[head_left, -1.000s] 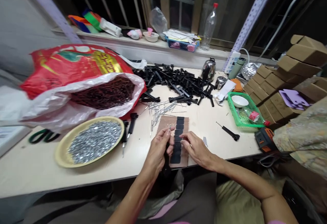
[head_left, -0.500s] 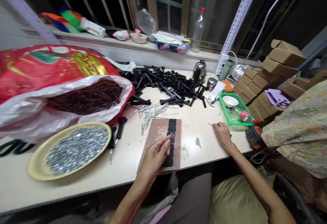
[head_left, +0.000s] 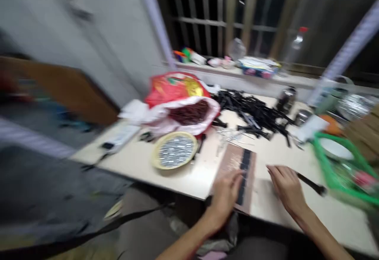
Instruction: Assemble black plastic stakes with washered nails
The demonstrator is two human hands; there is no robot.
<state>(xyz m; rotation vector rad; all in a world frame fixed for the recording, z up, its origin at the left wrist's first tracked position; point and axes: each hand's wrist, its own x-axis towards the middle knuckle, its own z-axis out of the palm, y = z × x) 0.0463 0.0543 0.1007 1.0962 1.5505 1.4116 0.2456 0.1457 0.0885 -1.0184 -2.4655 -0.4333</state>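
My left hand is closed in a pinch over a brown board, beside a strip of black pieces on it. Whatever lies between its fingertips is too blurred to make out. To the right of the board, my right hand is curled above the table around a slim black-handled tool. The handle sticks out on the right of the hand; its front part is hidden by the fingers. Thin silver rods lie scattered behind the board, near a heap of black handle-like parts.
Left of the board stands a yellow dish of small silver metal pieces. A red bag of dark thin sticks lies open behind it. On the right is a green basket with a white bowl and a bottle. A metal kettle stands at the back.
The view has swung left, showing more wall and the table's left end. My right hand has moved away from the basket towards the board, and the black handle now shows. My left hand stays over the board.
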